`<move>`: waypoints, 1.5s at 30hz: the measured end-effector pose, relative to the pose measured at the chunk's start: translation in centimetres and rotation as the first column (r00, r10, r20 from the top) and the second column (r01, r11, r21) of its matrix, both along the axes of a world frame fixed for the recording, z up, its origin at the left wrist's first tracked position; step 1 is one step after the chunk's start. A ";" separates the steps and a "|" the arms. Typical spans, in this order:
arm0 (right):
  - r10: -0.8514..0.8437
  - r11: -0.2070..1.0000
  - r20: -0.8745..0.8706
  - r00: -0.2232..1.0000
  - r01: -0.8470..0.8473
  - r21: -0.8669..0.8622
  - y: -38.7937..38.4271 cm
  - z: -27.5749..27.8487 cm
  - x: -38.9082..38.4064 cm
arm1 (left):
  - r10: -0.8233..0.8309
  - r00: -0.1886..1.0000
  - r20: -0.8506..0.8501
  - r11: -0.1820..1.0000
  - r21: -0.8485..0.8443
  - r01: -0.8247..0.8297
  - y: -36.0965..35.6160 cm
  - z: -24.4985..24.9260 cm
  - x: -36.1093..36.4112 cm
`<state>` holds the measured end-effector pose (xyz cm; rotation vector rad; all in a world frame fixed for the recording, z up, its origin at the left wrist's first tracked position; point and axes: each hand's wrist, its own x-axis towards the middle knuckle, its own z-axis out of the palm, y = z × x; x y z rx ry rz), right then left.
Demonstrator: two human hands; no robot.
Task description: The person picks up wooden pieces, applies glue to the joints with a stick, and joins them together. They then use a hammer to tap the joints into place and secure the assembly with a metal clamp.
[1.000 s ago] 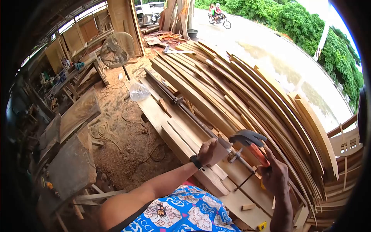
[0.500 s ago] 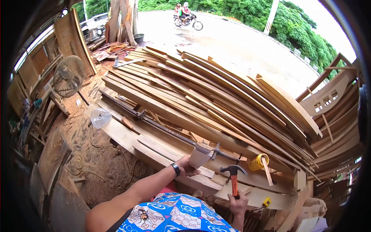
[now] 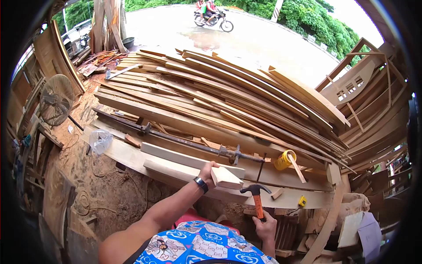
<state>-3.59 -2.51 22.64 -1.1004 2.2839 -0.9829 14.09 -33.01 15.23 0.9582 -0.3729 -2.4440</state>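
My left hand [image 3: 208,175] is closed on a short wooden block [image 3: 226,178], which is tilted above the bench planks. In my right hand [image 3: 265,226] is a claw hammer [image 3: 256,200] with an orange handle, gripped low with its head up, close to the block's right end. Long pale boards [image 3: 184,160] lie on the bench around my left hand. Beyond them runs a long bar clamp [image 3: 184,140] with a threaded screw. A small wood scrap [image 3: 277,193] lies right of the hammer head.
A yellow container [image 3: 281,163] holding a wooden stick and a yellow tape measure [image 3: 302,201] are on the right. Stacked planks [image 3: 211,92] fill the area beyond the bench. A clear plastic bag [image 3: 100,141] and a fan [image 3: 57,100] are at left. Two people ride a motorcycle [image 3: 214,20] outside.
The block has turned from upright to lying lower and flatter in my left hand. The hammer has shifted slightly left and tilted. My view has swung to the right.
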 end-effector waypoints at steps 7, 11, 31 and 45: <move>0.082 0.990 -0.040 0.996 -0.086 -0.116 3.5 -0.5 -3.1 | -0.051 0.988 -0.146 0.785 -0.617 -0.051 -1.6 7.1 1.7; 0.071 0.989 -0.031 0.997 -0.074 -0.130 7.0 -1.7 -5.2 | 0.002 0.998 0.063 0.711 -0.702 0.043 0.1 17.8 3.2; -0.028 0.995 0.146 0.989 0.042 -0.094 16.3 -4.0 -6.7 | 0.284 0.957 0.063 0.237 -0.972 -0.006 -1.6 10.7 3.3; 0.041 0.990 0.061 0.997 -0.032 -0.135 14.8 -4.9 -7.2 | 0.301 0.932 -0.201 0.190 -0.945 -0.266 0.2 8.5 4.5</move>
